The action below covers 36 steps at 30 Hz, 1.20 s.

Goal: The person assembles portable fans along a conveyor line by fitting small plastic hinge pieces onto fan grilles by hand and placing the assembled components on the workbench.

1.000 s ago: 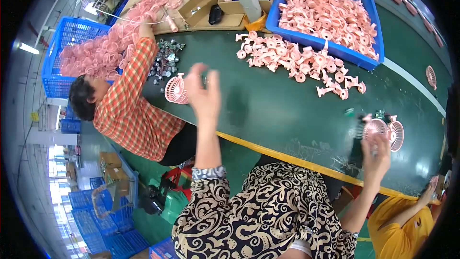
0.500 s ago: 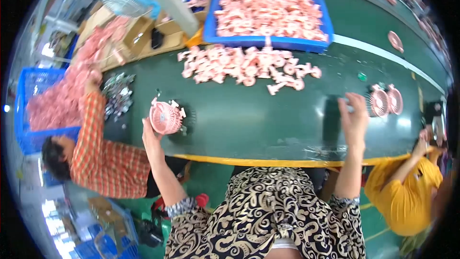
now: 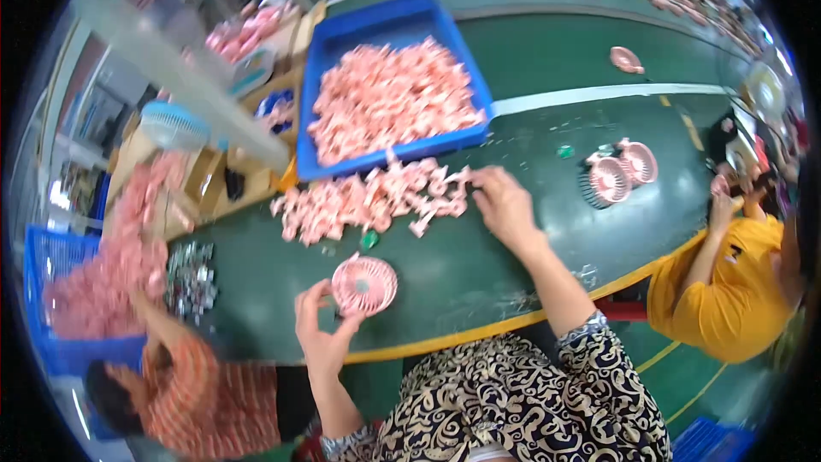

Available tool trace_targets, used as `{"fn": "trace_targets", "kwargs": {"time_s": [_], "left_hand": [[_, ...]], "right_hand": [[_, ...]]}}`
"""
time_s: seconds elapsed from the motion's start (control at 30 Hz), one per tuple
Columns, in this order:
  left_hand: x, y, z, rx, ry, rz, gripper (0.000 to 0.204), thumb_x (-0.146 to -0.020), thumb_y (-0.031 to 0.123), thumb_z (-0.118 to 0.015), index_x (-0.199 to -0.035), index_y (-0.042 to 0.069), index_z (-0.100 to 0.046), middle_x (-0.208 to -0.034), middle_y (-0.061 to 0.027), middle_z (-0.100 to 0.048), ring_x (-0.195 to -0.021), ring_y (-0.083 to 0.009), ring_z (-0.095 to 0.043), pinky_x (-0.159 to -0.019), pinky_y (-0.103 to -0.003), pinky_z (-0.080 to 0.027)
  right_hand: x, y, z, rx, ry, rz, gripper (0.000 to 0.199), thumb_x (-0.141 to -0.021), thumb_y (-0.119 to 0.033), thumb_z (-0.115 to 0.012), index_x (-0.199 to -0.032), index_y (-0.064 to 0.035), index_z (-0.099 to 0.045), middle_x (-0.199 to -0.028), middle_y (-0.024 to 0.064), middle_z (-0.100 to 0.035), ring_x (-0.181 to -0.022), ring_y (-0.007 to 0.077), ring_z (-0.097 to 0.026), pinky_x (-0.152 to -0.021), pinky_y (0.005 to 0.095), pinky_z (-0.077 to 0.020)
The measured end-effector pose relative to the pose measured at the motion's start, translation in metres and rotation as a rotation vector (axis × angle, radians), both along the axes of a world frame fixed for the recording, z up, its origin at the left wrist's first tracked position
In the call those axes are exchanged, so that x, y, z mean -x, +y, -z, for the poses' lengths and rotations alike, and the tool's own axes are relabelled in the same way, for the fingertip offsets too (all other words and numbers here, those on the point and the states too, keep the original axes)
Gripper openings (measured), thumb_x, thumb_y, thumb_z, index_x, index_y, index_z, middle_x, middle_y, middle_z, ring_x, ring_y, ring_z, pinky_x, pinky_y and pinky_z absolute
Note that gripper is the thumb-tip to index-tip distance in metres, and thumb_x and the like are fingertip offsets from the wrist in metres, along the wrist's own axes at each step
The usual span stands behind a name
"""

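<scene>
1. The green bench [image 3: 445,287] spreads under everything I am watching, with yellow edging on the near side.
2. On its far part I see the blue tray [image 3: 376,26], heaped with pink brackets; a loose pile of brackets [image 3: 338,210] lies just in front of it.
3. Well to the right, two pink cages [image 3: 610,181] lie side by side.
4. My right hand [image 3: 506,205] reaches to the pile's right edge, fingers drawn narrow; whether they have closed on a piece I cannot tell.
5. My left hand [image 3: 323,334] holds the pink fan cage [image 3: 369,293] by its near-left rim, thumb and fingers set wide apart. The cage is over the near part of the bench; I can't tell if it touches down. I judge it light, stiff plastic, slightly slick, its thin ribs the fragile part, so the outer rim is where I'd grip.
6. The end bracket [image 3: 459,181] is at my right fingertips. It looks light and rigid; its thicker body should take a pinch better than its thin arms.
7. Smallest, a green piece [image 3: 369,240] lies just beyond the cage.
</scene>
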<state>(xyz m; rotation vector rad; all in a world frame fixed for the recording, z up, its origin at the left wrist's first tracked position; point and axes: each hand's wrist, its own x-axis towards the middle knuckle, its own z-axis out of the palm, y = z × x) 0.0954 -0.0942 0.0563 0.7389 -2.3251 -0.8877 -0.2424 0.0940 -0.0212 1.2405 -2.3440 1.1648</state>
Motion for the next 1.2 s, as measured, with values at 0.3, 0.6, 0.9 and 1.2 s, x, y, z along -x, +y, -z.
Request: {"fn": "trace_targets", "kwargs": {"time_s": [0.3, 0.6, 0.9, 1.2], "left_hand": [[0.018, 0.007, 0.025, -0.245, -0.021, -0.037, 0.104, -0.067, 0.008, -0.090, -0.157, -0.002, -0.039, -0.145, -0.0176, -0.052, -0.134, -0.0300, -0.054, -0.114, -0.041, -0.044], [0.026, 0.019, 0.010, 0.044, -0.167, -0.075, 0.102, -0.070, 0.011, -0.091, -0.157, -0.003, -0.038, -0.144, -0.0190, -0.052, -0.132, -0.0313, -0.055, -0.114, -0.041, -0.043], [0.056, 0.078, 0.002, -0.148, 0.098, 0.070, 0.111, -0.061, 0.010, -0.096, -0.156, -0.004, -0.040, -0.144, -0.0182, -0.052, -0.131, -0.0301, -0.054, -0.111, -0.042, -0.046], [0.117, 0.117, 0.040, 0.109, -0.137, 0.431, 0.110, -0.065, 0.032, -0.097, -0.155, 0.002, -0.040, -0.139, -0.0228, -0.055, -0.128, -0.0418, -0.053, -0.109, -0.050, -0.045]], "right_hand": [[-0.016, 0.038, -0.019, 0.049, -0.546, 0.063, 0.026, -0.096, -0.017, -0.071, -0.117, -0.0022, -0.071, -0.099, 0.0214, -0.075, -0.090, 0.0403, -0.072, -0.082, 0.0470, -0.0574], [-0.032, 0.092, -0.013, -0.083, -0.343, 0.213, 0.015, -0.091, -0.018, -0.078, -0.095, -0.0047, -0.072, -0.102, 0.0126, -0.061, -0.091, 0.0359, -0.067, -0.079, 0.0466, -0.0563], [-0.043, 0.095, 0.004, 0.055, -0.112, 0.241, 0.014, -0.083, -0.011, -0.079, -0.092, -0.0056, -0.070, -0.102, 0.0117, -0.064, -0.084, 0.0330, -0.068, -0.072, 0.0434, -0.0569], [-0.042, 0.094, -0.007, 0.054, -0.134, 0.228, 0.016, -0.083, -0.011, -0.084, -0.089, -0.0050, -0.071, -0.095, 0.0109, -0.065, -0.076, 0.0306, -0.070, -0.066, 0.0397, -0.0568]]}}
